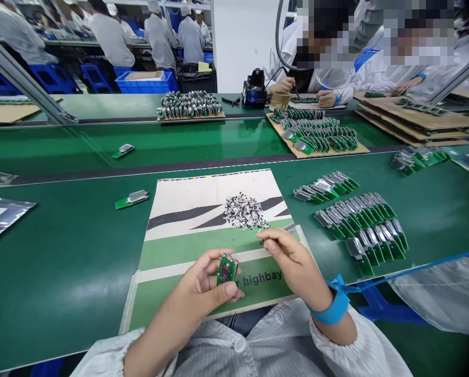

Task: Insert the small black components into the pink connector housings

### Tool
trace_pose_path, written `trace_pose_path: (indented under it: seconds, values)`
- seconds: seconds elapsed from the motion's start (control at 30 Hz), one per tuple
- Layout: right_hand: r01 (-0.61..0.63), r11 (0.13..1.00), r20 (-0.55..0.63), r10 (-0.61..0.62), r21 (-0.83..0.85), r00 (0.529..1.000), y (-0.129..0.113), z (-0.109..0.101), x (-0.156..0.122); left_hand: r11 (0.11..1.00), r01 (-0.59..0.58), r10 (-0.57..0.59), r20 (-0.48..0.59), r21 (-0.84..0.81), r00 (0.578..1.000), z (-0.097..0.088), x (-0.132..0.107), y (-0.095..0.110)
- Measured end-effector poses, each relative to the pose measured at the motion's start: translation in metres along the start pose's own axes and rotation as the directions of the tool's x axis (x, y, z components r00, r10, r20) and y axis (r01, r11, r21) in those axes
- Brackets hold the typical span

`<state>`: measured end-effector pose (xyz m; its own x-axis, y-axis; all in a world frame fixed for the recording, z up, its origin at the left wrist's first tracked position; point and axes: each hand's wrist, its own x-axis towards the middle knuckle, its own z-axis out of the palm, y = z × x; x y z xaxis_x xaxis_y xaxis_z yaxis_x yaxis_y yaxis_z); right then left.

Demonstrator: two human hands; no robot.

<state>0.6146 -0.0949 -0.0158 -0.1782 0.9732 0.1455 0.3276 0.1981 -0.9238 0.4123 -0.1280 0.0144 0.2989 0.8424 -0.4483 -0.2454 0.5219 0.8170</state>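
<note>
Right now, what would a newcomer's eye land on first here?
The heap of tiny black-and-silver components on the printed card at centre stands out first, with the right hand at its near edge. Below it, the left hand holds a green circuit board. To the right lie neat rows of similar boards.

glossy plastic circuit board (227, 269), matt paper sheet (214, 196), shiny foil bag (2, 220)

Green assembly bench (53, 272) with circuit boards (370, 222)
</note>
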Motion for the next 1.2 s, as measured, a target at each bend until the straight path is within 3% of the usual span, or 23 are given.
trace_pose_path:
  seconds: [0.17, 0.27, 0.47, 0.6, 0.77, 0.97, 1.2]
  values:
    - [-0.123, 0.961, 0.039, 0.117, 0.250, 0.992, -0.010, -0.004, -0.007, 0.987, 0.109, -0.110, -0.002, -0.115, 0.994, 0.001, -0.004, 0.000]
    - [-0.131, 0.948, 0.038, 0.125, 0.290, 0.991, -0.016, -0.005, -0.009, 0.966, 0.143, -0.136, 0.046, -0.216, 0.990, 0.004, -0.005, 0.004]
    - [0.051, 0.985, -0.031, -0.046, 0.164, 0.998, -0.023, -0.007, -0.009, 0.933, 0.176, -0.132, 0.155, -0.313, 0.979, 0.005, -0.005, 0.007]
    - [0.136, 0.982, -0.071, -0.128, 0.131, 0.989, -0.024, -0.007, -0.011, 0.939, 0.186, -0.140, 0.173, -0.290, 0.975, 0.004, -0.003, 0.002]
    - [0.138, 0.982, -0.075, -0.129, 0.129, 0.989, -0.025, -0.006, -0.013, 0.961, 0.146, -0.114, 0.145, -0.234, 0.983, 0.007, 0.000, -0.002]
    - [0.202, 0.974, -0.077, -0.194, 0.105, 0.978, -0.032, -0.002, -0.020, 0.994, 0.076, -0.077, -0.012, -0.078, 0.997, 0.013, -0.006, 0.001]
    - [0.397, 0.917, -0.159, -0.386, 0.045, 0.909, -0.040, 0.011, -0.028, 0.997, -0.047, 0.049, 0.034, -0.060, 0.998, 0.018, -0.012, 0.004]
